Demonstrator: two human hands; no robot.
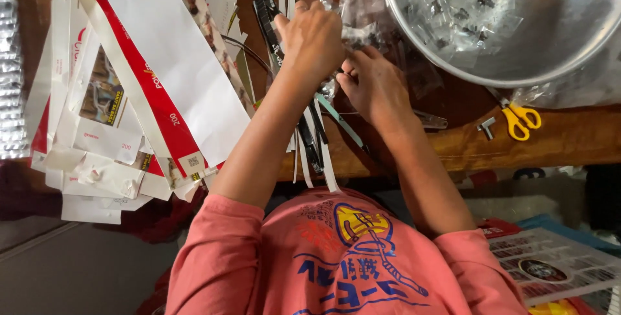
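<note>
Hands meet just above the middle of the head view, over a dark wooden table (569,140). Your left hand (314,37) is curled into a closed grip, knuckles towards you, and a bundle of black and white strips (312,143) runs under it from 12 o'clock down to the table's near edge at 6 o'clock; it looks closed on that bundle. Your right hand (375,85) sits just beside it at 4 o'clock, fingertips tucked in towards a scrap of clear film (328,87) between the two hands. I cannot tell whether that grip is pinched shut or merely touching. The work looks like pairing strips with small clear packets, and it seems to be in mid-handling. More clear packets (453,11) lie in the big metal bowl (569,50) at 2 o'clock. Yellow-handled scissors (521,119) rest at 3 o'clock, well apart from your right hand. Flattened red-and-white cartons (162,76) are stacked at 9 o'clock. Any next move calls for a steady left grip while the right fingertips work the film.
</note>
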